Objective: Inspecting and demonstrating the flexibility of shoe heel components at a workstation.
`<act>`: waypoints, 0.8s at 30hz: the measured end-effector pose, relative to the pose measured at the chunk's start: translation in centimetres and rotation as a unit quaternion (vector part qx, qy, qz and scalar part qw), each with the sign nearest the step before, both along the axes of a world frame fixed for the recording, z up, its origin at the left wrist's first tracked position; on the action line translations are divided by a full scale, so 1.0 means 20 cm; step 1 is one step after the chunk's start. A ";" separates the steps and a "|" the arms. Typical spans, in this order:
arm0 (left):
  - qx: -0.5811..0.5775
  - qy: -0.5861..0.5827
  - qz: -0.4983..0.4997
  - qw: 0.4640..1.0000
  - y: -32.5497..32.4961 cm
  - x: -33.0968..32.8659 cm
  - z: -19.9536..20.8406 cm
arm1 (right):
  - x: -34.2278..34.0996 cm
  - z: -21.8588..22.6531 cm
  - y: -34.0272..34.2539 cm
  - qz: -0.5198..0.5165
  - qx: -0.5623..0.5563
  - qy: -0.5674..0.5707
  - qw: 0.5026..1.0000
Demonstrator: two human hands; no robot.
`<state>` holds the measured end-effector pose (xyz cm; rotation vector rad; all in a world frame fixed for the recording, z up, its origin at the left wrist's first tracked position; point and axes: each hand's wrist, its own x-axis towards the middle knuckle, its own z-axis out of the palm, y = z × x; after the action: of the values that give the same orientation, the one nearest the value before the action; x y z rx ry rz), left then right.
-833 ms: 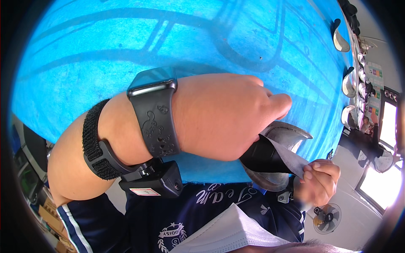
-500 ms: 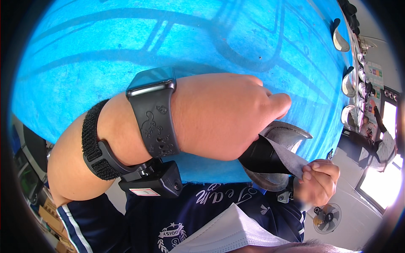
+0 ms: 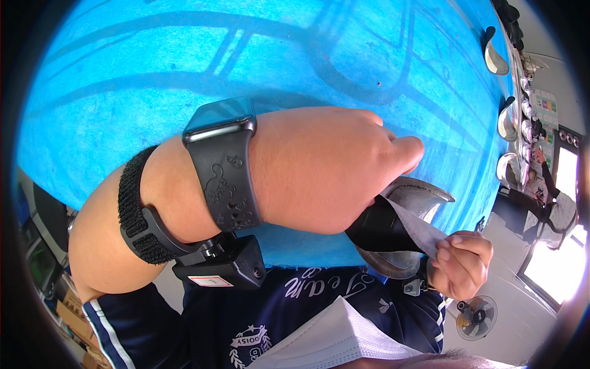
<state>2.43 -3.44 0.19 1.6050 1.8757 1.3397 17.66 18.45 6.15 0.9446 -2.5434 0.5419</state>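
**Black strip spans curved metal form, one end in hand**

The work looks partway along: the black strip (image 3: 378,229) lies across the metal form (image 3: 421,192) at the table's (image 3: 295,61) near edge, toward its right corner, with its pale grey end raised. What remains cannot be told.

The right hand (image 3: 462,263) pinches that grey end. The left hand (image 3: 326,172) is curled over the strip's other end; its fingertips are hidden, so I cannot tell whether it grasps or merely presses.

More curved pieces (image 3: 507,123) stand along the table's right edge. Beyond its near-left corner are cardboard boxes (image 3: 72,318), contents unseen.
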 end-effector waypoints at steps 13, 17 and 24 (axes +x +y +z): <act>-0.041 0.053 0.018 0.998 -0.06 0.02 0.03 | 0.01 -0.02 0.00 -0.006 0.008 0.003 1.000; -0.019 0.058 0.052 0.997 -0.01 0.04 0.03 | 0.00 0.01 0.01 -0.009 0.015 0.012 1.000; -0.146 -0.030 0.014 0.989 -0.06 -0.01 0.12 | -0.02 -0.02 -0.04 -0.027 -0.034 0.037 0.998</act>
<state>2.19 -4.65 2.63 1.3796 1.9590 1.0517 17.22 17.67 5.75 0.8539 -2.4617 0.5638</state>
